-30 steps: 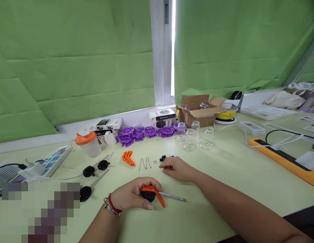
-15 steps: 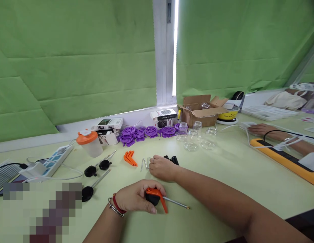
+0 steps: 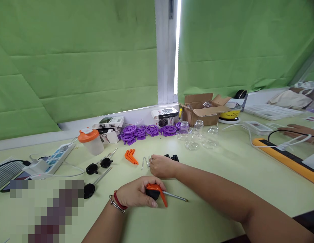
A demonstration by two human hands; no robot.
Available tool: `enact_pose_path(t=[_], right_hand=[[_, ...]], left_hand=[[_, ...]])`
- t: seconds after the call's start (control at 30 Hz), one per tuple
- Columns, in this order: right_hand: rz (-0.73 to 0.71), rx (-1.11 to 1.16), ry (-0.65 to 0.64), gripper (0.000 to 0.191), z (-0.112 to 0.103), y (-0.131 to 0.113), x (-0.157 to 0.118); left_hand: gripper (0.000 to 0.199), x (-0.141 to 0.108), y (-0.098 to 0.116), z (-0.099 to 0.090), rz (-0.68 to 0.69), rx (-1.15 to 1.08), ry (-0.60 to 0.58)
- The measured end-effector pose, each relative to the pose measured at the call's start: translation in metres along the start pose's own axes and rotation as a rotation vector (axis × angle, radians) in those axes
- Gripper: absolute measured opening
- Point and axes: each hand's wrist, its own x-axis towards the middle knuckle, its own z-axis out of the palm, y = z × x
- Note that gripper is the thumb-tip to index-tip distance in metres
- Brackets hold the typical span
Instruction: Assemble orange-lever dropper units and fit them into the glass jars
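Grips with the left hand [image 3: 140, 193] a black part [image 3: 152, 193] bearing an orange lever [image 3: 163, 197], fingers wrapped around both, with the metal tube [image 3: 175, 195] slanting out rightward over the near part of the desk [image 3: 188, 221]. Bends the fingers of the right hand [image 3: 160, 166] downward a little farther off, just beside thin metal screws [image 3: 143, 163]; cannot tell from the hidden fingertips whether open or closed on one. Shows to the left three round black pieces [image 3: 91, 168] with metal tubes attached, then small black parts [image 3: 175, 158] partly behind the right wrist, and loose orange levers [image 3: 131, 156] lying side by side. Leads on past an orange-lidded cup [image 3: 92, 141] to clear jars [image 3: 184, 127], heaped purple wheels [image 3: 152, 130], printed boxes [image 3: 111, 121] and an open cardboard box [image 3: 210, 118], ending at green sheets [image 3: 96, 50] over the window.
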Motion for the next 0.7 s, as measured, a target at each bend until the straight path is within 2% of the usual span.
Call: enact_pose_path(t=[0.2,0.27,0.33,0.43,0.53,0.6,0.7], right_hand=[[0.088,0.011,0.069,0.020,0.001,0.002,-0.007],[0.194,0.054,0.122,0.021,-0.002,0.003,-0.013],[0.360,0.163,0.207,0.019,-0.006,0.004,-0.021],[0.672,0.468,0.451,0.014,-0.018,0.003,-0.035],[0.944,0.899,0.704,0.011,-0.030,-0.002,-0.047],[1.053,1.201,0.819,0.012,-0.036,-0.006,-0.052],[1.120,1.538,0.886,0.020,-0.039,-0.014,-0.052]], left_hand=[[0.048,0.000,0.001,-0.002,0.011,-0.004,0.062],[0.048,0.000,0.001,-0.002,0.008,-0.004,0.096],[0.047,0.001,0.000,-0.002,0.002,-0.003,0.131],[0.045,0.005,-0.001,-0.001,-0.012,-0.027,0.198],[0.042,0.009,-0.001,0.001,-0.033,-0.050,0.302],[0.042,0.011,0.000,0.004,-0.047,-0.063,0.349],[0.045,0.013,0.001,0.008,-0.068,-0.087,0.344]])
